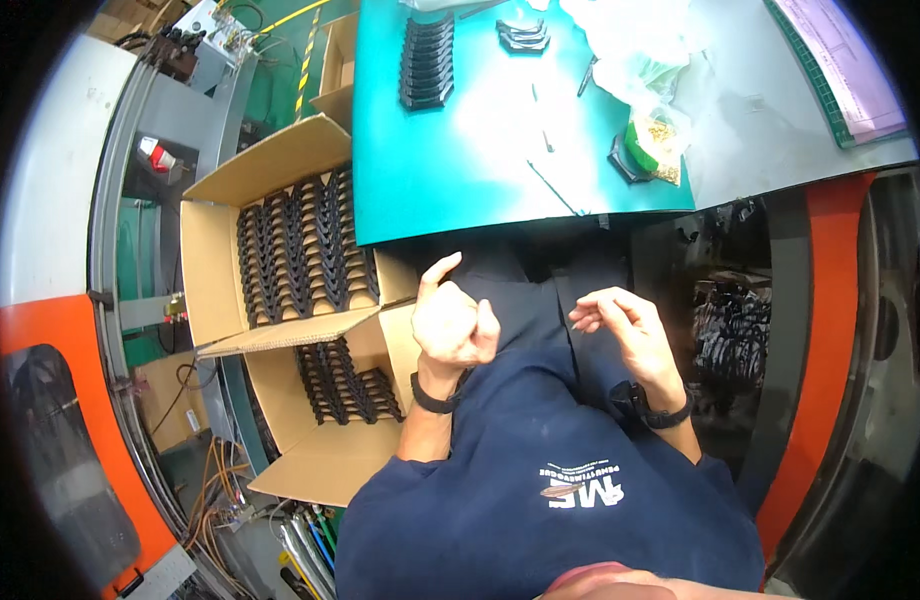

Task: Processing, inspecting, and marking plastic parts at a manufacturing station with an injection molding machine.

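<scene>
Both my hands are raised over my lap, in front of the table edge. My left hand (448, 322) has its index finger and thumb apart, while the other fingers curl into the palm and hide whatever may be in it. To the right, my right hand (625, 325) is closed, fingertips together, with a tiny light thing at their tips too small to name. Beside my left hand stands an open cardboard box (212, 262) with rows of black curved plastic parts (305, 250). A second open box (280, 440), nearer me, holds more of the same black parts (345, 385).
On the green tabletop (460, 180) lie a row of black parts (427, 62), a smaller group (523, 37), a thin tool (557, 187) and a plastic bag of small gold-coloured pieces (660, 145). Orange-and-white machine panels (55, 310) stand left; an orange post (830, 300) stands right.
</scene>
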{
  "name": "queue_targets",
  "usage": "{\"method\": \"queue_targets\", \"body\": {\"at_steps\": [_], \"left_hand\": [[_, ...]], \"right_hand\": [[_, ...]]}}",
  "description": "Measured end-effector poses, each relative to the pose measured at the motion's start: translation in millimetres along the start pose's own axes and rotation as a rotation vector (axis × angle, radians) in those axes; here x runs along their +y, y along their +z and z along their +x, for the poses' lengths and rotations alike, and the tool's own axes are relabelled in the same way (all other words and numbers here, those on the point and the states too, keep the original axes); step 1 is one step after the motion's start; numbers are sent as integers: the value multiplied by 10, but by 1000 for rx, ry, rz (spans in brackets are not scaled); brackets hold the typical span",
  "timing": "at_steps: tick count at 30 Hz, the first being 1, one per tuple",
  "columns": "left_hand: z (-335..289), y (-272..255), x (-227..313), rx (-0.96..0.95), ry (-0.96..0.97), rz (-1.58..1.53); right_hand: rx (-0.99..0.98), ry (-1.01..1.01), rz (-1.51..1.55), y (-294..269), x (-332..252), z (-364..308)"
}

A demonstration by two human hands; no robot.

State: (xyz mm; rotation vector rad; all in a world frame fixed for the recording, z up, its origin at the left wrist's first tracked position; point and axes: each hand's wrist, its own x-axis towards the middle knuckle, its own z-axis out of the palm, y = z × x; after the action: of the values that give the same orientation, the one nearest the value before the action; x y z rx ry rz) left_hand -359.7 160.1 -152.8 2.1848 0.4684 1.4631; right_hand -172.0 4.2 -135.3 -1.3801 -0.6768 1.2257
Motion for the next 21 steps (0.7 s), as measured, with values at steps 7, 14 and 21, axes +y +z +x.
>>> {"method": "queue_targets", "body": {"at_steps": [7,14,21], "left_hand": [[130,-25,265,-53,43,-74],[8,92,359,-127,39,-193],[-76,169,437,-232,52,-256]], "right_hand": [[-28,41,-40,63,17,19],[-33,80,-7,92,39,8],[-74,82,-50,151,64,12]]}}
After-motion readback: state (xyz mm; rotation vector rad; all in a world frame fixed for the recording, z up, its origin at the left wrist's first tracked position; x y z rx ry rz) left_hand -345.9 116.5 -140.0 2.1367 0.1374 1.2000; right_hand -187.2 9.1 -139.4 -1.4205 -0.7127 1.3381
